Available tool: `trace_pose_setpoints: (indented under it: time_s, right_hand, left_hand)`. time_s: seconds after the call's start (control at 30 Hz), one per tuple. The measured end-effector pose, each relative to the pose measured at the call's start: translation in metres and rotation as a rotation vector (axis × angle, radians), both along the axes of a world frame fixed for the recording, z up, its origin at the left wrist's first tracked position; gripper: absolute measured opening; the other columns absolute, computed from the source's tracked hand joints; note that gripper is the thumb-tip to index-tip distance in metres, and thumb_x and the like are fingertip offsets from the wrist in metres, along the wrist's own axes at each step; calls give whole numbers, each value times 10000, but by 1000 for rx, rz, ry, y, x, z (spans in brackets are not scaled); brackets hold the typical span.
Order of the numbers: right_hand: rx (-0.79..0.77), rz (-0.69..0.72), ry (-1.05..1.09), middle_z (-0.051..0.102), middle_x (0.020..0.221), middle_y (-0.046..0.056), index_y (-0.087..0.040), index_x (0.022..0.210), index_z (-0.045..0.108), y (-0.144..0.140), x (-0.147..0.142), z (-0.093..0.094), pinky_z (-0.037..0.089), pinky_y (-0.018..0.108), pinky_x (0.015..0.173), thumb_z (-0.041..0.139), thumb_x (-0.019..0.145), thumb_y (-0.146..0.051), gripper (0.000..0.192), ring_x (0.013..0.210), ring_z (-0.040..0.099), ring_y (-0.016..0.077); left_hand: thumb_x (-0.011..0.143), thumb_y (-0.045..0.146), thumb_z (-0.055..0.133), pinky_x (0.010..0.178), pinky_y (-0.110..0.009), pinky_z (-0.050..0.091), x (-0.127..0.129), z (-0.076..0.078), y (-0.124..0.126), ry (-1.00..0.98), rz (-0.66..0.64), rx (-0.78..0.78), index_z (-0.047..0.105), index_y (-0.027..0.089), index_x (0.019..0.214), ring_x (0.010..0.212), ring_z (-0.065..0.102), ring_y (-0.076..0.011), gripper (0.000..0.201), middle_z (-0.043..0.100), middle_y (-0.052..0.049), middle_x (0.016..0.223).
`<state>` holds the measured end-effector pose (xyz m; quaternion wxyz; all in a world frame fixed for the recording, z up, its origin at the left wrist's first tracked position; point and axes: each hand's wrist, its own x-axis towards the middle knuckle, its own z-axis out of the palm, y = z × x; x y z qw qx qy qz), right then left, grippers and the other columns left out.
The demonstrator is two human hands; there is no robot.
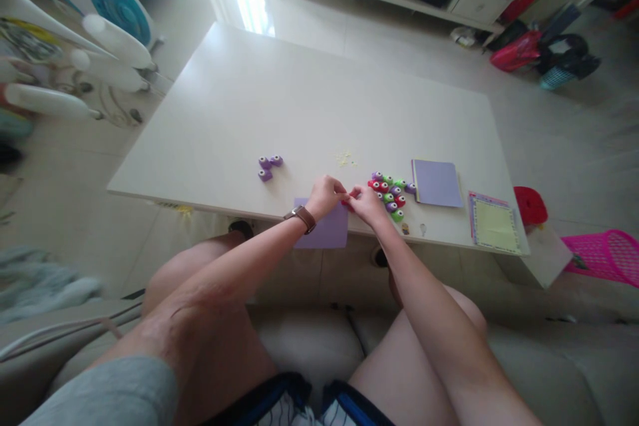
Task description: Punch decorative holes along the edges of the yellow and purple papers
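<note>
My left hand [325,194], with a brown-strapped watch at the wrist, and my right hand [365,204] meet at the table's near edge. Between their closed fingertips is a small red craft punch [348,202], mostly covered by the fingers. A purple paper sheet [327,229] lies under my left wrist and hangs past the edge. Just right of my right hand stands a cluster of red, green and purple craft punches [389,196]. Tiny pale yellow paper bits [344,158] are scattered beyond the hands. Further left sit three purple craft punches [265,174].
On the white table [299,93], a stack of purple paper [438,183] lies to the right. Near the right corner is a yellow notepad [494,223] with a patterned border. Two small stickers [405,229] lie by the near edge. A pink basket [606,256] stands on the floor.
</note>
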<state>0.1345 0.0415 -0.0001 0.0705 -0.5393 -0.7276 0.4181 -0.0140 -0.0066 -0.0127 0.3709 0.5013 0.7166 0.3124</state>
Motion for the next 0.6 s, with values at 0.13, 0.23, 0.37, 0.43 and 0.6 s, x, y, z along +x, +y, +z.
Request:
trace_pose_setpoints:
  time_s: [0.13, 0.23, 0.37, 0.43, 0.6]
  right_hand:
    - [-38, 1, 0, 700, 720, 22, -162, 765, 627, 1, 0, 1, 461, 217, 634, 686, 892, -173, 141, 684, 661, 161]
    - [-33, 21, 3, 697, 716, 19, -157, 771, 638, 1, 0, 2, 471, 221, 661, 702, 888, -152, 133, 687, 653, 153]
    - [-106, -8, 72, 711, 753, 31, -151, 778, 636, 2, 0, 3, 508, 229, 690, 701, 894, -133, 134, 691, 654, 143]
    - [-232, -45, 164, 725, 789, 44, -151, 791, 625, 3, 2, 1, 540, 232, 701, 682, 906, -139, 129, 722, 676, 147]
    - [-283, -19, 239, 734, 844, 54, -137, 869, 674, 8, 13, -6, 552, 224, 694, 716, 913, -208, 93, 762, 684, 149]
  left_hand:
    - [832, 288, 806, 689, -265, 468, -1, 8, -7, 75, -14, -42, 765, 140, 931, 767, 661, -170, 183, 754, -59, 848]
    - [886, 340, 757, 704, -287, 468, -3, 19, -24, 244, -163, -83, 732, 158, 950, 814, 668, -205, 195, 746, -75, 878]
    - [903, 351, 732, 735, -313, 471, -6, 25, -49, 451, -345, -166, 709, 179, 949, 920, 691, -255, 179, 752, -97, 960]
    - [926, 329, 698, 741, -316, 472, -7, 22, -55, 485, -373, -165, 697, 182, 967, 932, 696, -255, 152, 754, -97, 986]
    - [934, 330, 693, 751, -327, 481, -10, 15, -56, 472, -392, -142, 689, 181, 969, 915, 695, -258, 153, 752, -95, 974]
